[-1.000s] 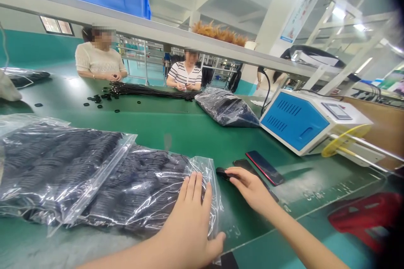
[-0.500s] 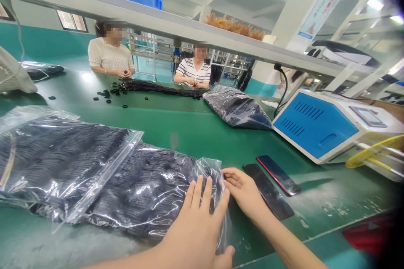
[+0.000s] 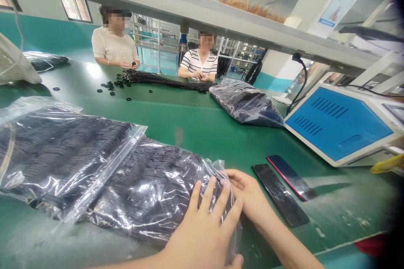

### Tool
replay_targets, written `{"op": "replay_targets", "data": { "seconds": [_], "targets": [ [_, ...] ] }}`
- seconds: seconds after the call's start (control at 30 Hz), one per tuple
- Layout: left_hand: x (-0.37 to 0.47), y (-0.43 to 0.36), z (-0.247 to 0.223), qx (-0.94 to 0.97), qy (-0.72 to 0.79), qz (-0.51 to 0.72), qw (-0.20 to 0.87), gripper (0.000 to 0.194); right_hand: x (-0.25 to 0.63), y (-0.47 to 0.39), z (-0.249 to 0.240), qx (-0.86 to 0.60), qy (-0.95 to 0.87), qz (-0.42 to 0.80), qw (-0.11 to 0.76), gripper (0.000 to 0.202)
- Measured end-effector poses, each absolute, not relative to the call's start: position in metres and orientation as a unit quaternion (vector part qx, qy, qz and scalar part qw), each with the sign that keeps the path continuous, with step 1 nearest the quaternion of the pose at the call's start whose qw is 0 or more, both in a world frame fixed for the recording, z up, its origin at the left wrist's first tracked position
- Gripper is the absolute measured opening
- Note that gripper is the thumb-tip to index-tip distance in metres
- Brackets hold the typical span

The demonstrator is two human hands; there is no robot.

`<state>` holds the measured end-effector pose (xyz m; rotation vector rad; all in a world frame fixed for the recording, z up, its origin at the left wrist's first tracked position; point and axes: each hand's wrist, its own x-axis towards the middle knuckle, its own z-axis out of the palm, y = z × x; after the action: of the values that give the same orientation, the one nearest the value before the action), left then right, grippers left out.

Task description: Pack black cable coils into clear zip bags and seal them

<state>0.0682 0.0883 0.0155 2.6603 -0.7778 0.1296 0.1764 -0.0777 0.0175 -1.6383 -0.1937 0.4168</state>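
A clear plastic bag (image 3: pixel 151 185) packed with rows of black bands lies on the green table. My left hand (image 3: pixel 205 222) rests flat on the bag's right end with its fingers spread. Just beyond it, my right hand (image 3: pixel 244 193) has its fingers curled at the bag's right edge, pinching the plastic; the fingertips are partly hidden. A second full bag (image 3: pixel 63 155) lies to the left, with its zip strip (image 3: pixel 107 172) alongside the nearer one.
Two dark phones (image 3: pixel 280 193) (image 3: pixel 292 176) lie right of my hands. A blue and white machine (image 3: pixel 341 122) stands at the right. Beyond are another bag (image 3: pixel 246 103), black cords (image 3: pixel 164 80), loose rings (image 3: pixel 110 87) and two seated people (image 3: pixel 115 48) (image 3: pixel 198 63). A shelf (image 3: pixel 202 12) crosses above.
The view has shifted slightly, moving the machine and phones rightward in the picture. My left hand's fingers are spread wider over the bag's end, and the plastic there looks flatter.
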Motion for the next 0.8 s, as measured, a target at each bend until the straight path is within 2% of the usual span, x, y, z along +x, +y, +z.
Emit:
{"op": "replay_targets", "data": {
  "seconds": [0.17, 0.47, 0.63, 0.8],
  "targets": [
    [0.068, 0.088, 0.021, 0.942, -0.274, 0.024, 0.191, 0.095, 0.172, -0.067, 0.012, -0.722, -0.049, 0.189, 0.664, 0.060],
    [0.065, 0.089, 0.025, 0.940, -0.262, 0.005, 0.217, 0.093, 0.178, -0.070, 0.016, -0.754, -0.149, 0.194, 0.609, 0.064],
    [0.066, 0.088, 0.024, 0.943, -0.256, 0.014, 0.211, 0.095, 0.182, -0.073, 0.017, -0.757, -0.187, 0.229, 0.583, 0.052],
    [0.064, 0.088, 0.021, 0.946, -0.257, 0.025, 0.194, 0.101, 0.188, -0.073, 0.020, -0.759, -0.205, 0.241, 0.568, 0.056]
  ]
}}
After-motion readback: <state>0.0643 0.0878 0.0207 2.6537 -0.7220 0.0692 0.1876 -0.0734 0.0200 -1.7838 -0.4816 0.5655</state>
